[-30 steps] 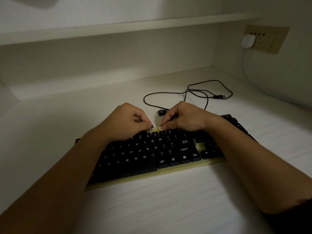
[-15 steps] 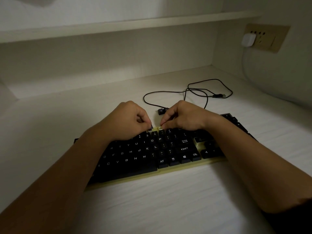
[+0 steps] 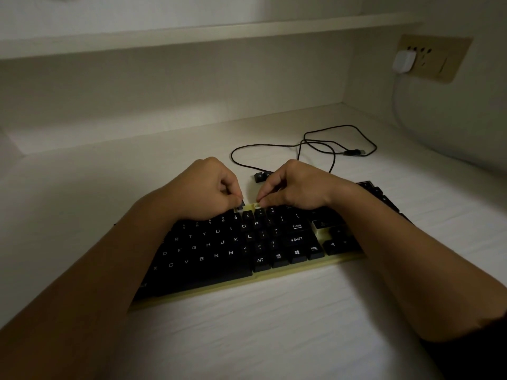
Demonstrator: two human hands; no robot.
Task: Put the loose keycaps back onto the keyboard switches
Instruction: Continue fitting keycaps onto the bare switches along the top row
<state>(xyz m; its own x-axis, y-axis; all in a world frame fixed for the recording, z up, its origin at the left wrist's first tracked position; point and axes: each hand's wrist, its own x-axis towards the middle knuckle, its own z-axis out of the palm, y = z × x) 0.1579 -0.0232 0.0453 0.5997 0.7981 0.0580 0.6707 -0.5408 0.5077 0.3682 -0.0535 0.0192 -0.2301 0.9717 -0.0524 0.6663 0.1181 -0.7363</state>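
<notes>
A black keyboard [image 3: 247, 250] on a yellowish base lies across the white desk. My left hand [image 3: 208, 187] pinches a small dark keycap [image 3: 241, 205] between thumb and forefinger, right at the keyboard's top row. A bare yellowish gap [image 3: 251, 207] in that row shows between my two hands. My right hand [image 3: 296, 187] rests over the top row on the other side of the gap, thumb and forefinger pressed together with nothing visible in them. Two loose keycaps [image 3: 259, 177] lie on the desk just behind the keyboard, partly hidden by my right hand.
The keyboard's black cable [image 3: 301, 145] loops over the desk behind, ending in a USB plug [image 3: 354, 152]. A white charger [image 3: 402, 61] sits in a wall socket at the upper right. A shelf [image 3: 192, 34] runs above the back wall.
Both hands stay at the top row. My left hand has shifted slightly up and rolled a little, still pinching the keycap at the gap.
</notes>
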